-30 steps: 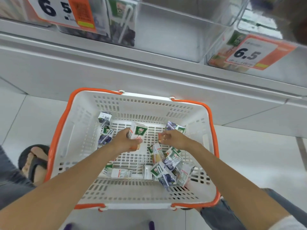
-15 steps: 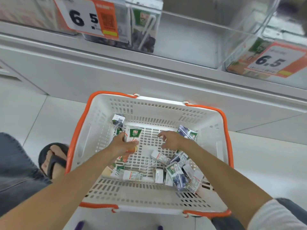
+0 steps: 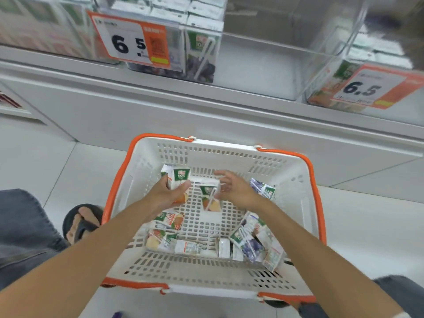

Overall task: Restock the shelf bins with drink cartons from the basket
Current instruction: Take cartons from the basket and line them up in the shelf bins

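A white basket with an orange rim (image 3: 128, 171) stands on the floor below the shelf. My left hand (image 3: 166, 195) grips an orange-fruit drink carton (image 3: 177, 177) upright above the basket. My right hand (image 3: 234, 189) holds a second orange-fruit carton (image 3: 210, 197) by its top, close beside the first. Several more cartons lie loose in the basket: orange ones at the near left (image 3: 168, 220) and purple grape ones at the right (image 3: 250, 245), with one grape carton (image 3: 262, 188) by my right wrist. Clear shelf bins (image 3: 199, 53) hold grape cartons above.
A clear bin in the middle (image 3: 275, 65) shows only its bare floor. The bin at the right (image 3: 339, 88) holds orange cartons behind a 6.5 price tag (image 3: 364, 88). Another 6.5 tag (image 3: 133, 42) hangs at the left. A sandalled foot (image 3: 80, 223) stands left of the basket.
My right hand has picked up a second orange carton from the basket floor. Both hands have risen a little with their cartons, and the view has tilted up toward the shelf.
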Action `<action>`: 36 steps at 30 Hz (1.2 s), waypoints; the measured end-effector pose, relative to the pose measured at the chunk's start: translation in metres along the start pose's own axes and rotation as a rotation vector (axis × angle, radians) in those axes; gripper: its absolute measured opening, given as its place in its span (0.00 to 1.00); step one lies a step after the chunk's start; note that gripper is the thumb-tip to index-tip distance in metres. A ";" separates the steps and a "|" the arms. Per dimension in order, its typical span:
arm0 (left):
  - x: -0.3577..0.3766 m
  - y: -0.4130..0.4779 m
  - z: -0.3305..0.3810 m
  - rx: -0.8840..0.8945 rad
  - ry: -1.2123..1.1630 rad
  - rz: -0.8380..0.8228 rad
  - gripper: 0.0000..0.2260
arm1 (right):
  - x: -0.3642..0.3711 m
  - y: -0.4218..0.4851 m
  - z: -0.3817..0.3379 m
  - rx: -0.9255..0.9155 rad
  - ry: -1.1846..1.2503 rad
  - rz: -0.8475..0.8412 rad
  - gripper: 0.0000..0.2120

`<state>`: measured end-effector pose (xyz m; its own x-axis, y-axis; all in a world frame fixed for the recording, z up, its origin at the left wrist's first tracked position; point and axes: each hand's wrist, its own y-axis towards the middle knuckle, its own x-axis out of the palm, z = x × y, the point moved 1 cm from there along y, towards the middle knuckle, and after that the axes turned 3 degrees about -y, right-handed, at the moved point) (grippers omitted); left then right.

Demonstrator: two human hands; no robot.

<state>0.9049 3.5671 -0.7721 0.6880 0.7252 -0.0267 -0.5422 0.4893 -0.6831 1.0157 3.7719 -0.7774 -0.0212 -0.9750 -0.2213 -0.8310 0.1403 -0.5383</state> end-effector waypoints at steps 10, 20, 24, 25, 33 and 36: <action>0.086 -0.062 0.112 0.266 0.083 -0.225 0.22 | -0.077 -0.099 -0.132 -0.268 -0.019 0.143 0.22; 0.165 -0.134 0.248 0.786 0.270 -0.333 0.29 | -0.170 -0.208 -0.195 -0.433 -0.085 0.392 0.25; 0.183 -0.130 0.301 1.000 0.479 0.048 0.56 | -0.225 -0.234 -0.202 -0.546 -0.054 0.693 0.24; 0.186 -0.124 0.308 1.013 0.533 0.133 0.59 | -0.238 -0.235 -0.202 -0.572 -0.018 0.732 0.24; 0.187 -0.057 0.333 0.973 0.966 0.170 0.63 | -0.315 -0.173 -0.203 -0.585 -0.140 0.975 0.28; 0.183 -0.048 0.330 1.023 0.927 0.161 0.63 | -0.333 -0.134 -0.203 -0.527 -0.111 0.917 0.35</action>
<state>0.8976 3.8366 -0.5037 0.4318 0.4216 -0.7974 -0.4765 0.8572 0.1952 1.0214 4.0429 -0.4670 -0.7328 -0.5095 -0.4511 -0.6594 0.6952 0.2861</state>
